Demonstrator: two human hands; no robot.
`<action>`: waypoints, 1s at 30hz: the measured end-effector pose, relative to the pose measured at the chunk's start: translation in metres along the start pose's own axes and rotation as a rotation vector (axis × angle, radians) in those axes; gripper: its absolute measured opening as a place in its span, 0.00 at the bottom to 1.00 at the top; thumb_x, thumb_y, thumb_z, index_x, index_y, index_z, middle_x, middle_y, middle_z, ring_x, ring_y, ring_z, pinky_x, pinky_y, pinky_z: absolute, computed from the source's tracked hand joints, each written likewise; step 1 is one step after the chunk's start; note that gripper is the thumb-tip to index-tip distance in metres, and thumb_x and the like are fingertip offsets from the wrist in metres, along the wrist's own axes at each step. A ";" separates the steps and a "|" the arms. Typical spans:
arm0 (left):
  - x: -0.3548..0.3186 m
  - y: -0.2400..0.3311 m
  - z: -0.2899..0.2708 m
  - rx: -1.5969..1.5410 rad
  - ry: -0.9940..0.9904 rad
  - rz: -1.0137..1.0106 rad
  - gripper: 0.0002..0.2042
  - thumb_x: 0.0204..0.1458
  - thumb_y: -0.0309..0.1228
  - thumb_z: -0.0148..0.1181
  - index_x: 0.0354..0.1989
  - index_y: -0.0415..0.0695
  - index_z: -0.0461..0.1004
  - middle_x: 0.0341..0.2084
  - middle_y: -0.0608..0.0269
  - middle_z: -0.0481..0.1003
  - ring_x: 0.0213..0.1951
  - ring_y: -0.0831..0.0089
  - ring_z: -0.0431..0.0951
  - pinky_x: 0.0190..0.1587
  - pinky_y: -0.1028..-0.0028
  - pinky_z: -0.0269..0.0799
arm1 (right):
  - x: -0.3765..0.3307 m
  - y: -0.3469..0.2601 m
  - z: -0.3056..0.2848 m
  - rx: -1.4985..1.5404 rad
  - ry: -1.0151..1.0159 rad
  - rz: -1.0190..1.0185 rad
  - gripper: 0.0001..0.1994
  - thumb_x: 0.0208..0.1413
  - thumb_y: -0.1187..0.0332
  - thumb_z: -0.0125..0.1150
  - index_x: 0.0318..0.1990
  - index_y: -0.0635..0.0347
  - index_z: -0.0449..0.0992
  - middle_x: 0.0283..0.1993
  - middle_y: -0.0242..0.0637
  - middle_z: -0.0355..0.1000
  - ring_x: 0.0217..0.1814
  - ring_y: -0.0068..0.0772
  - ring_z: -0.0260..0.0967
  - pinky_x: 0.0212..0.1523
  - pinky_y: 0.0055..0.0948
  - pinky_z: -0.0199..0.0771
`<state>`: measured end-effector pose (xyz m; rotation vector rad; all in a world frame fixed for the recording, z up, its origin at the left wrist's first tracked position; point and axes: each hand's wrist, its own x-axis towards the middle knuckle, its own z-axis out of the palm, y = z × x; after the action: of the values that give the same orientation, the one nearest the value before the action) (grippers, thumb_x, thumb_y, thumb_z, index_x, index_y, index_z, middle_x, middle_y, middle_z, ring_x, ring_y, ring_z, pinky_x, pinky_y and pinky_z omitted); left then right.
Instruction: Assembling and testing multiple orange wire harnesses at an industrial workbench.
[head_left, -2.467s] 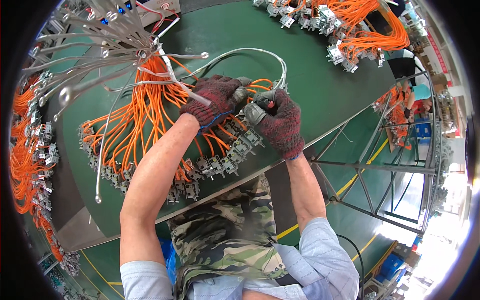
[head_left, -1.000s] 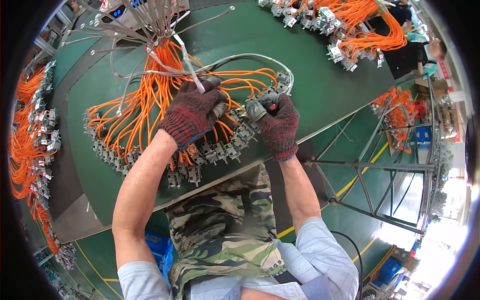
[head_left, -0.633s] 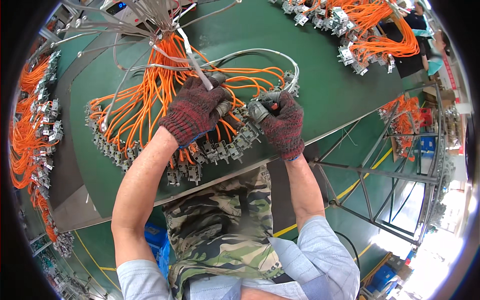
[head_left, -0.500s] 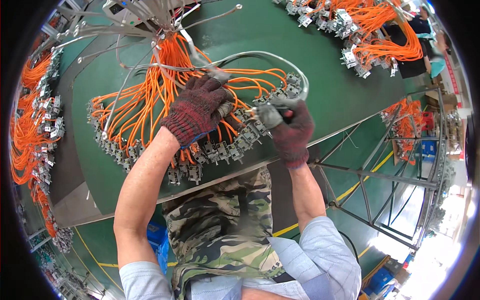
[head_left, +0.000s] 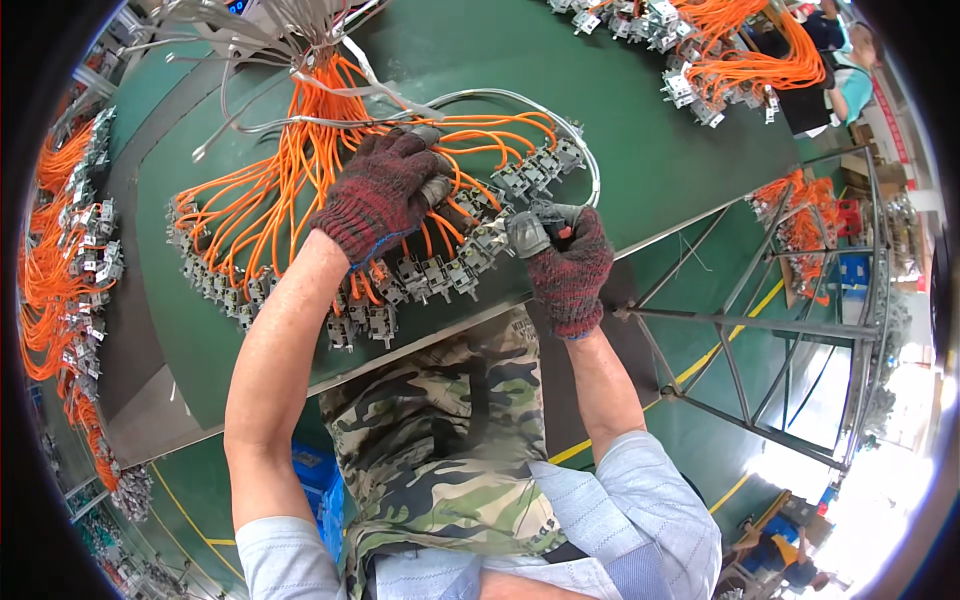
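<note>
Both my hands wear dark red and black knit gloves with grey fingertips. My left hand lies over the fanned orange cables, fingers curled and closed round some of them near their connector ends. To its right, my right hand is closed, thumb and forefinger pinched beside the row of small grey metal connectors. A pale grey cable loops from near my left fingers round into my right hand; its end there is hidden. The connectors spread in an arc along the near side of the green tabletop.
Loose grey cables fan out above the bundle, before a pale box. More orange cable bundles lie at the upper right and far left. A metal frame stands right; a person is beyond the table.
The view has shifted slightly, moving the table up and left in it. A loose grey cable at the left has swung up off the connectors. My right hand stays beside the connectors, less blurred.
</note>
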<state>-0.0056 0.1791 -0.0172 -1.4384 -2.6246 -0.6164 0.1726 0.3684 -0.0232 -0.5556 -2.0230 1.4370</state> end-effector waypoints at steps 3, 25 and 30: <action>-0.002 -0.004 0.003 -0.014 -0.038 -0.019 0.14 0.65 0.43 0.62 0.52 0.51 0.83 0.66 0.58 0.74 0.68 0.52 0.71 0.72 0.52 0.64 | -0.001 0.005 -0.004 -0.109 0.011 -0.064 0.15 0.55 0.65 0.81 0.40 0.63 0.81 0.32 0.25 0.73 0.34 0.17 0.63 0.38 0.26 0.73; 0.000 0.001 0.005 0.015 -0.038 -0.051 0.15 0.65 0.43 0.63 0.55 0.54 0.83 0.68 0.57 0.74 0.69 0.47 0.70 0.75 0.49 0.60 | -0.032 -0.003 -0.003 -0.017 -0.026 -0.153 0.14 0.55 0.67 0.81 0.40 0.62 0.81 0.33 0.31 0.79 0.33 0.19 0.71 0.38 0.27 0.77; 0.000 0.001 0.002 0.031 -0.078 -0.076 0.15 0.65 0.43 0.62 0.55 0.54 0.82 0.68 0.58 0.73 0.69 0.48 0.70 0.75 0.50 0.60 | -0.040 -0.020 0.005 -0.175 -0.034 -0.182 0.15 0.53 0.66 0.83 0.40 0.62 0.81 0.31 0.32 0.80 0.32 0.21 0.73 0.37 0.28 0.78</action>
<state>-0.0045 0.1801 -0.0189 -1.3871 -2.7470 -0.5346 0.1991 0.3327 -0.0144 -0.4089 -2.1794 1.1778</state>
